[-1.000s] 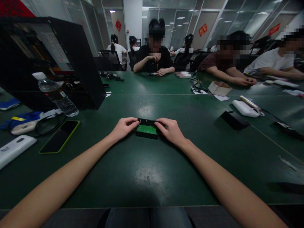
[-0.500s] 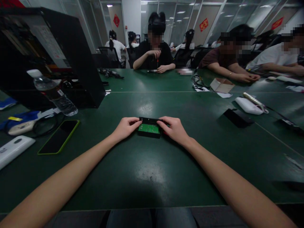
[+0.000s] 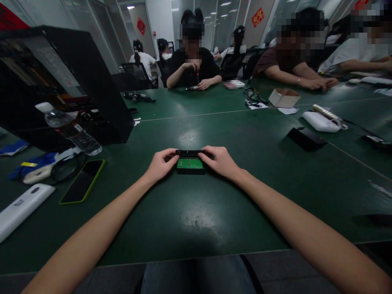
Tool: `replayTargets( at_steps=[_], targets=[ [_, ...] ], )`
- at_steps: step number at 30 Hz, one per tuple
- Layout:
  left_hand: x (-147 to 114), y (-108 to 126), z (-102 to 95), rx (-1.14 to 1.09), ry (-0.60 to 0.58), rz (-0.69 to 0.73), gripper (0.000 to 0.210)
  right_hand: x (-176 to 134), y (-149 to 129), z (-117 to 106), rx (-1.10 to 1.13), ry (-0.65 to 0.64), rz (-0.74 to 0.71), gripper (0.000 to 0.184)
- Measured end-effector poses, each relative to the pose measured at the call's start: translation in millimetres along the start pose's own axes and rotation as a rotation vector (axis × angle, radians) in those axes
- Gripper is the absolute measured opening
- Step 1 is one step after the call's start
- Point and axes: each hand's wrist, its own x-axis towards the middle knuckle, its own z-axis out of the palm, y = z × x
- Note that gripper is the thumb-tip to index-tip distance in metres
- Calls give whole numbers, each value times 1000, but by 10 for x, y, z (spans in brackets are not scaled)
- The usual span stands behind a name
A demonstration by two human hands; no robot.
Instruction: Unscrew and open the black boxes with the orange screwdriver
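A small black case (image 3: 191, 171) lies on the green table in front of me, with a green circuit board (image 3: 190, 163) showing inside it. Along its far side is a long black cover (image 3: 190, 154), tilted up from the case; whether the two are joined there, I cannot tell. My left hand (image 3: 161, 164) pinches the cover's left end between thumb and fingers. At the right end, my right hand (image 3: 219, 161) grips the same cover, its thumb on the near face. The fingertips behind the cover are partly hidden.
To the left are a phone (image 3: 82, 181) in a green case, a white device (image 3: 26, 208), a water bottle (image 3: 70, 128) and a black computer case (image 3: 101, 87). A black box (image 3: 306, 139), a white device (image 3: 321, 121) and a small carton (image 3: 284, 98) lie rightward. People sit across the table.
My view has tilted slightly. The case sits straighter before me, and the cover appears a little shifted, with both hands still on its ends.
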Motion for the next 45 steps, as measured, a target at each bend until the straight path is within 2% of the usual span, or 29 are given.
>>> replayTargets(
  at_steps=[4, 8, 12, 14, 16, 21, 24, 26, 28, 30, 32, 34, 36, 38, 40, 45],
  targets=[
    [-17, 6, 21, 21, 28, 37, 26, -11, 4, 4, -28, -25, -22, 29],
    [9, 22, 42, -13, 54, 3, 26, -10, 13, -44, -33, -17, -18, 30],
    [89, -35, 33, -328, 187, -144, 25, -15, -19, -112, -76, -63, -68, 39],
    [128, -67, 15, -502, 237, -223, 27, -25, -91, -100, -183, -131, -135, 52],
    [152, -82, -2, -567, 260, -253, 30, -37, -205, -40, -293, -171, -160, 60],
    [157, -45, -11, -613, 271, -268, 32, -93, -565, 91, -322, -205, -129, 44],
    [157, -11, -27, -630, 252, -297, 30, -269, -697, -55, -235, -132, -105, 43],
    [158, -2, -48, -648, 242, -321, 31, -513, -677, -284, -254, -51, -54, 44],
    [156, 3, -62, -654, 211, -338, 30, -860, -530, -621, -376, 78, 56, 41],
    [147, 17, -57, -652, 188, -336, 28, -1266, -241, -1045, -493, 184, 164, 42],
    [135, 43, -34, -667, 169, -338, 27, -1667, 164, -1502, -604, 266, 303, 49],
    [127, 70, -4, -695, 159, -345, 26, -2003, 609, -1905, -801, 273, 555, 61],
    [123, 88, 22, -704, 150, -347, 26, -2240, 992, -2183, -893, 311, 725, 69],
    [120, 92, 37, -679, 137, -338, 28, -2371, 1244, -2313, -919, 381, 771, 72],
    [117, 80, 44, -645, 127, -316, 28, -2417, 1359, -2324, -928, 420, 782, 72],
    [101, 20, 59, -617, 93, -277, 30, -2383, 1330, -2203, -954, 515, 733, 70]
  ],
)
